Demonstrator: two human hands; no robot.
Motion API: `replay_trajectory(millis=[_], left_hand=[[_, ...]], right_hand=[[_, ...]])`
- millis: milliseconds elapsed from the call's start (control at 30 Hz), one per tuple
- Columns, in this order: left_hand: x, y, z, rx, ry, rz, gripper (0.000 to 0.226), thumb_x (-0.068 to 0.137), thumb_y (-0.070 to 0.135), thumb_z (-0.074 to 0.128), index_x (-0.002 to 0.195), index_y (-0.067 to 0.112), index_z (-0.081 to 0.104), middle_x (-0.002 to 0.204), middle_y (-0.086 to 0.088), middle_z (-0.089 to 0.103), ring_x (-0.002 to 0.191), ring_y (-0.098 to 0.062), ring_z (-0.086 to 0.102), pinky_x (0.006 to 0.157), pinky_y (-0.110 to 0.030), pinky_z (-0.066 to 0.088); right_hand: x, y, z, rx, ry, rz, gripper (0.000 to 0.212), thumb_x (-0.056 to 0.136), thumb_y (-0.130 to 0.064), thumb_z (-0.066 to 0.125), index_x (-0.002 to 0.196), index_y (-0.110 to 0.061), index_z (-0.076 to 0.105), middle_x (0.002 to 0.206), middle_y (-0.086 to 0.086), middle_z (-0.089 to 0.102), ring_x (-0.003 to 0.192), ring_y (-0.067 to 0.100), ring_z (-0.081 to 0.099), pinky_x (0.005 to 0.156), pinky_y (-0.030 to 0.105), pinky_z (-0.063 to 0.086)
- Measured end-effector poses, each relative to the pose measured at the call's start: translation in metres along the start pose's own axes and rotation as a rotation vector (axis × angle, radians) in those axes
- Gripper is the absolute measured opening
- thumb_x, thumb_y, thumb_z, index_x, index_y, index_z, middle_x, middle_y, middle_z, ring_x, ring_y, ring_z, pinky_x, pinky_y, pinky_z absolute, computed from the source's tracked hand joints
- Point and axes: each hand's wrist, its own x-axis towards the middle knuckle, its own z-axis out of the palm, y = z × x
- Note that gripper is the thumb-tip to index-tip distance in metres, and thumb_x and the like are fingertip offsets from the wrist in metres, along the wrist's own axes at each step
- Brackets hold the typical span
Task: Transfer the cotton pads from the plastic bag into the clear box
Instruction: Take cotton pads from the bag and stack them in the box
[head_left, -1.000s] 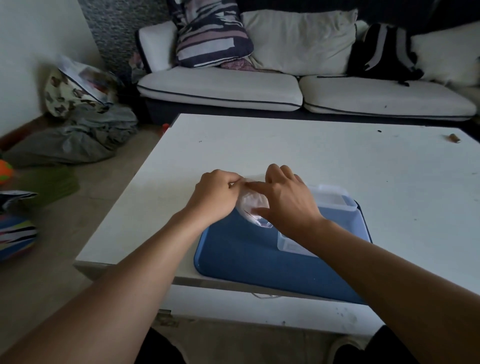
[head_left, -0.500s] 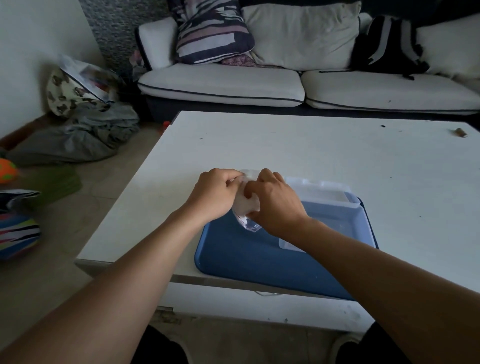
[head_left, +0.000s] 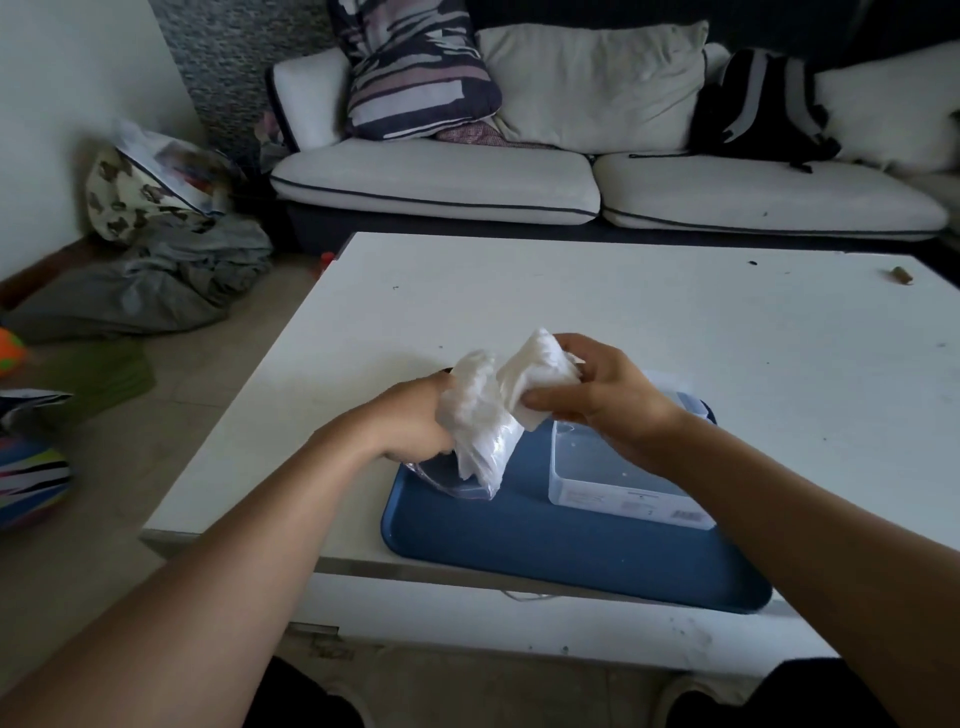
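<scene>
Since a moment ago, when both my hands were bunched together over the bag, they have drawn apart, and a wad of pads has come out of the bag in my right hand. Half a second back that hand was curled over the bag's mouth; now it sits higher and to the right, above the far left corner of the box.

My right thumb and fingers pinch the wad, which fans upward, white and crumpled. My left hand grips the bag by its left side, fingers curled round the plastic. More pads show through it, white and packed, and its lower end touches the tray. The pulled-out wad stands just beside the bag's top; whether they touch I cannot tell.

The box stands open on the right part of the tray, with a label on its near wall. My right wrist covers part of its inside, and in the part that shows I see no pads. Its lid shows past my hand at the far side.

The blue tray lies at the near edge of the table. Beyond the table is the sofa with cushions and a dark backpack.
</scene>
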Motion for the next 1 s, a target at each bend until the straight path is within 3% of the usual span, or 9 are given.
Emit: replay_trajectory(millis=[67,167,300,367,500,600,733,900,1000], left_hand=[[-0.008,0.007,-0.007,-0.082,-0.054,-0.003,0.089,0.071,0.032,0.079,0.148,0.030,0.035,0.135,0.008,0.056,0.118,-0.017,0.058,0.100,-0.036,0.051],[-0.014,0.030,-0.009,-0.564,0.000,-0.004,0.107,0.062,0.060,0.082,0.152,0.030,0.031,0.144,0.013,0.044,0.130,-0.014,0.047,0.104,-0.032,0.041],[-0.004,0.068,0.016,-1.164,0.193,-0.044,0.056,0.082,0.069,0.060,0.110,0.021,0.066,0.104,0.000,0.071,0.103,-0.020,0.067,0.107,-0.048,0.048],[0.000,0.082,0.029,-1.210,0.343,-0.097,0.048,0.094,0.067,0.046,0.102,0.024,0.065,0.099,-0.004,0.074,0.098,-0.024,0.070,0.102,-0.050,0.052],[-0.001,0.091,0.032,-1.307,0.535,-0.178,0.065,0.097,0.071,0.028,0.106,0.019,0.067,0.105,-0.009,0.074,0.096,-0.026,0.071,0.093,-0.046,0.057],[-0.001,0.090,0.027,-1.447,0.544,-0.246,0.072,0.096,0.073,0.026,0.095,0.015,0.068,0.091,-0.008,0.075,0.086,-0.026,0.072,0.079,-0.040,0.059],[0.000,0.091,0.030,-1.452,0.483,-0.290,0.080,0.093,0.078,0.024,0.103,0.011,0.067,0.097,-0.011,0.075,0.089,-0.027,0.073,0.060,-0.032,0.052],[0.004,0.092,0.034,-1.391,0.477,-0.229,0.075,0.096,0.071,0.030,0.099,0.008,0.071,0.087,-0.010,0.078,0.085,-0.022,0.075,0.091,-0.041,0.057],[0.006,0.093,0.036,-1.359,0.449,-0.206,0.071,0.100,0.065,0.032,0.092,0.008,0.072,0.085,-0.011,0.078,0.084,-0.023,0.076,0.091,-0.042,0.059]], right_hand=[[0.000,0.004,-0.005,0.070,0.026,0.058,0.043,0.076,0.004,0.079,0.116,0.006,0.064,0.113,0.028,0.068,0.095,0.027,0.067,0.094,0.048,0.054],[-0.002,0.003,-0.003,0.229,0.031,0.111,0.039,0.081,0.002,0.076,0.117,0.010,0.063,0.117,0.027,0.069,0.102,0.031,0.069,0.100,0.043,0.052],[-0.006,-0.003,0.011,0.355,-0.014,0.104,0.038,0.087,0.002,0.070,0.124,0.007,0.060,0.121,0.026,0.067,0.109,0.035,0.069,0.094,0.036,0.058],[-0.008,-0.004,0.019,0.342,-0.052,0.082,0.033,0.091,-0.002,0.065,0.123,0.004,0.062,0.117,0.021,0.070,0.109,0.031,0.069,0.094,0.037,0.057],[-0.010,-0.007,0.031,0.232,0.003,0.094,0.029,0.099,-0.023,0.056,0.123,-0.008,0.064,0.111,0.008,0.070,0.101,0.016,0.068,0.083,0.031,0.058],[-0.009,-0.003,0.036,0.039,0.031,0.077,0.042,0.099,-0.041,0.053,0.129,-0.012,0.054,0.124,0.004,0.064,0.112,0.014,0.061,0.088,0.035,0.056],[-0.008,0.000,0.044,-0.194,0.022,0.058,0.069,0.081,-0.070,0.047,0.130,-0.023,0.050,0.120,-0.005,0.067,0.114,0.012,0.062,0.098,0.045,0.051],[-0.008,-0.003,0.037,-0.239,0.210,-0.048,0.039,0.095,-0.042,0.060,0.114,-0.011,0.047,0.107,0.003,0.065,0.099,0.017,0.065,0.084,0.035,0.055],[-0.012,-0.008,0.035,-0.221,0.257,-0.067,0.040,0.094,-0.036,0.065,0.118,-0.011,0.046,0.108,0.004,0.065,0.098,0.018,0.066,0.078,0.028,0.053]])
